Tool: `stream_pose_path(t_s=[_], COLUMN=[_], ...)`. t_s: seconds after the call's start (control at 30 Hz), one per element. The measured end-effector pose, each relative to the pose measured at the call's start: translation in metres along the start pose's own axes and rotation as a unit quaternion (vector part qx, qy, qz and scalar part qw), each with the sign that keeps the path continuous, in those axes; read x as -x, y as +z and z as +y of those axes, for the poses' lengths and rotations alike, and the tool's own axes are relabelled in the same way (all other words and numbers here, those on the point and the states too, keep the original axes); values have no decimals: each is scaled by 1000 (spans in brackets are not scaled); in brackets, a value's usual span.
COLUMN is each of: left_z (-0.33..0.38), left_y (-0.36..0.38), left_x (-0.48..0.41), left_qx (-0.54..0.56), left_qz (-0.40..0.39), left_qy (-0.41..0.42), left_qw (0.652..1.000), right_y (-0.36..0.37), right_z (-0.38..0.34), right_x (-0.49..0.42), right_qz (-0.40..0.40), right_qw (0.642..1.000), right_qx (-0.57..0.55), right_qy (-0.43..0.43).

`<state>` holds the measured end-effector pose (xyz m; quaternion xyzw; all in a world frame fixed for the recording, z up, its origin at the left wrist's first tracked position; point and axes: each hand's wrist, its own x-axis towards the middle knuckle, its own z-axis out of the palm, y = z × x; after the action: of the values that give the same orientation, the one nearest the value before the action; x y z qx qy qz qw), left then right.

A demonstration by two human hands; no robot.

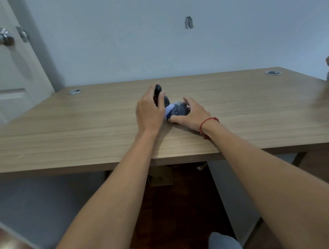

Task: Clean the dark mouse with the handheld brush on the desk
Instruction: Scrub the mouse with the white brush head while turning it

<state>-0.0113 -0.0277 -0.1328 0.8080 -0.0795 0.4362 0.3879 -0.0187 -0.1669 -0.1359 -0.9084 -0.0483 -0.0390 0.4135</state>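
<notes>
Both arms reach out over the wooden desk (84, 128), and the action sits near its middle. The left hand (149, 111) is wrapped around the dark handle of the brush (159, 94), fingers closed tight on it, pale bristles angled down against the left side of the dark mouse (179, 109). The right hand (192, 114) cups the mouse from the right, thumb and fingers pinching it steady on the desktop; a red string bracelet (207, 122) circles that wrist. The surface around them is bare wood, with two cable grommets (74, 91) near the back corners and a door (8, 66) off to the left.
</notes>
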Motion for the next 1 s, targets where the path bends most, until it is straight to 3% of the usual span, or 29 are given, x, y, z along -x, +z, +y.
stream_pose_path(t_s=[0.17,0.27,0.37,0.5,0.63,0.73,0.9,1.0], left_z=[5,4,0,2,3,1,6,3], left_y=[-5,-3,-3,-5,-2,-3,-4,-3], left_x=[1,1,0,0,0,1,1,0], left_qx=[81,52,34,87,48,30,87,72], left_qz=[47,6,33,65,-7,9,42,15], left_qy=[-24,-15,-44,-58,-37,-77,-56,-19], left_qw=[995,998,998,992,998,997,994,997], right_y=[-1,1,2,1,1,1,1,1], right_z=[-3,-5,-2,-2,-2,-1,0,1], right_x=[3,2,-1,-1,1,2,-1,-1], right_qz=[7,25,32,38,24,24,35,38], right_qw=[999,999,999,998,997,998,998,998], right_qx=[43,39,18,34,55,43,47,19], right_qy=[-15,-28,-29,-29,-41,-42,-36,-42])
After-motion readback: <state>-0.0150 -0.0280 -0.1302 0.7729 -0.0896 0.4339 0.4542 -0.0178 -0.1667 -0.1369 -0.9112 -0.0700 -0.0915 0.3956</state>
